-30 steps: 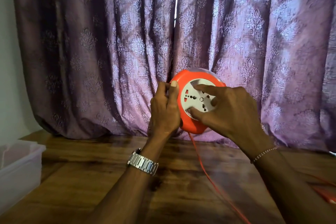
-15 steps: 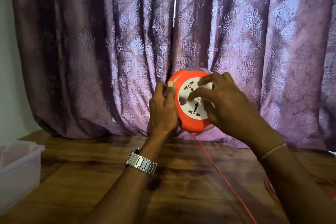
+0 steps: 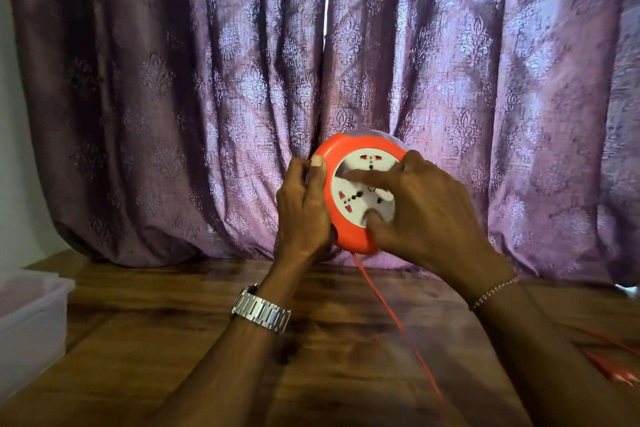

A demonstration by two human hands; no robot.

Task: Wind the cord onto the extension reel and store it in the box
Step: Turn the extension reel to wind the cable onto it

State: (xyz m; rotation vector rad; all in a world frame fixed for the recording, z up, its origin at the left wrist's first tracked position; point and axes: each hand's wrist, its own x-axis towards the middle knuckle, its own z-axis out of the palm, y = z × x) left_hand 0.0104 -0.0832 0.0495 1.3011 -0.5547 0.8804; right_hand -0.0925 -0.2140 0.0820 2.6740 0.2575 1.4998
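Note:
A round orange extension reel [image 3: 349,236] with a white socket face [image 3: 356,198] is held upright in the air above the wooden table [image 3: 173,340]. My left hand [image 3: 303,208] grips its left rim, thumb on the front edge. My right hand [image 3: 426,215] lies over the white face, thumb and fingers pressed into it. A thin orange cord [image 3: 391,315] runs from the reel's bottom down across the table toward the lower right. A translucent plastic box [image 3: 31,319] stands at the far left edge.
A purple patterned curtain [image 3: 207,97] hangs right behind the reel. More orange cord [image 3: 613,364] lies on the table at the right edge. A pale wall shows at the far left.
My right hand has turned the white socket face round; the sockets sit in new positions. The left hand keeps its hold on the rim. The cord has shifted slightly.

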